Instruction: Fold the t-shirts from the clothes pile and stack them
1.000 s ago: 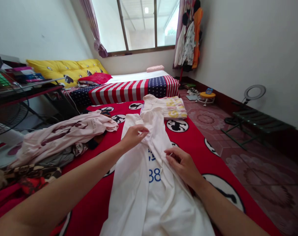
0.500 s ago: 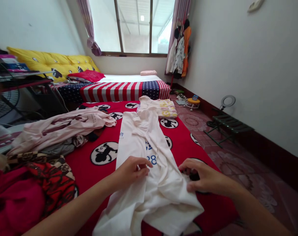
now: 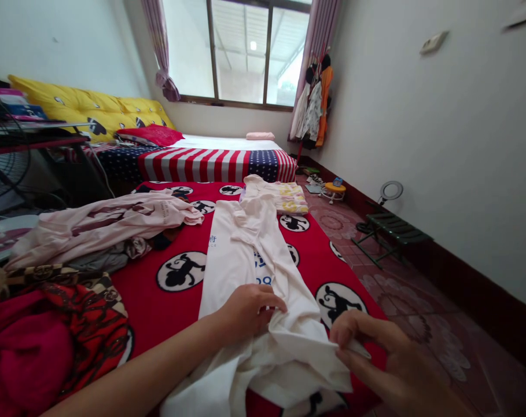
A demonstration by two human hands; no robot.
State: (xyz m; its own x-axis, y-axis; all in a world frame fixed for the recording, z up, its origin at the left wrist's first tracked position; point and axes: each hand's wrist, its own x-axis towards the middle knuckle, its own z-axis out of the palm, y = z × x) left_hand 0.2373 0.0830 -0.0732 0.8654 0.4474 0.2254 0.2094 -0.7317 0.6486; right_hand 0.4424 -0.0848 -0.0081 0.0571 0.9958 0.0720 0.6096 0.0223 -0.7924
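A white shirt [image 3: 230,260] with a collar and blue printing lies lengthwise in front of me, its sides folded inward and its near part rumpled. My left hand [image 3: 247,313] is on the middle of the shirt, fingers curled and pinching a fold of the cloth. At the shirt's right edge, my right hand [image 3: 382,350] holds the fabric between thumb and fingers, pulling it into a taut, slightly raised corner. Beneath the shirt is a red cover [image 3: 145,307] with black monkey figures in white circles.
Folded clothes [image 3: 291,197] with yellow print lie beyond the collar. On the left are a pink garment [image 3: 102,223] and a heap of red and magenta clothes [image 3: 24,341]. A green folding stool [image 3: 393,229] stands on the tiled floor at right. Farther back is a bed [image 3: 197,165].
My right hand has closed on the shirt's right edge and drawn it outward. My left hand has moved slightly right and down onto the cloth, gripping a fold. The view has shifted a little.
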